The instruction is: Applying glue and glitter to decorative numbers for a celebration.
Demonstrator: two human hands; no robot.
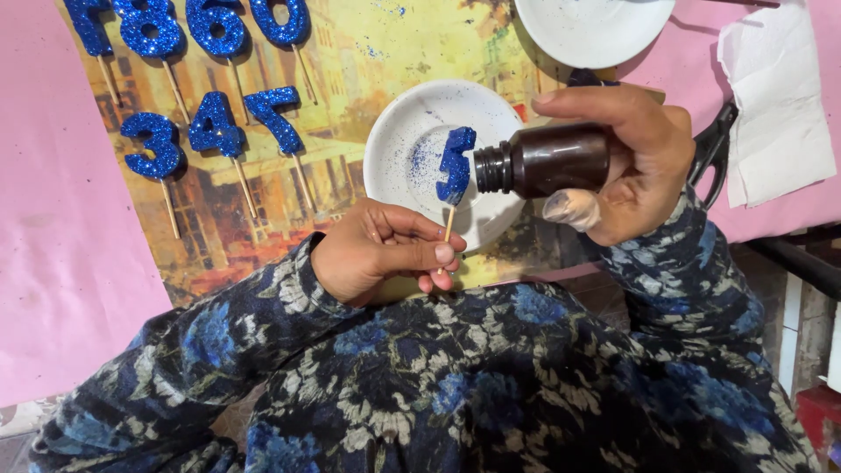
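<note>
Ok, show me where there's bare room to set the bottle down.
Bare pink cloth left of the glitter numbers; a pink strip between upper plate and paper towel. Crowded around the lower plate, where both hands work.

A glittery blue number [455,164] on a pale stick meets a dark brown bottle [547,160] over a white plate [394,131] speckled blue. The sleeves [263,324] are navy floral; the desk [53,175] is pink.
</note>
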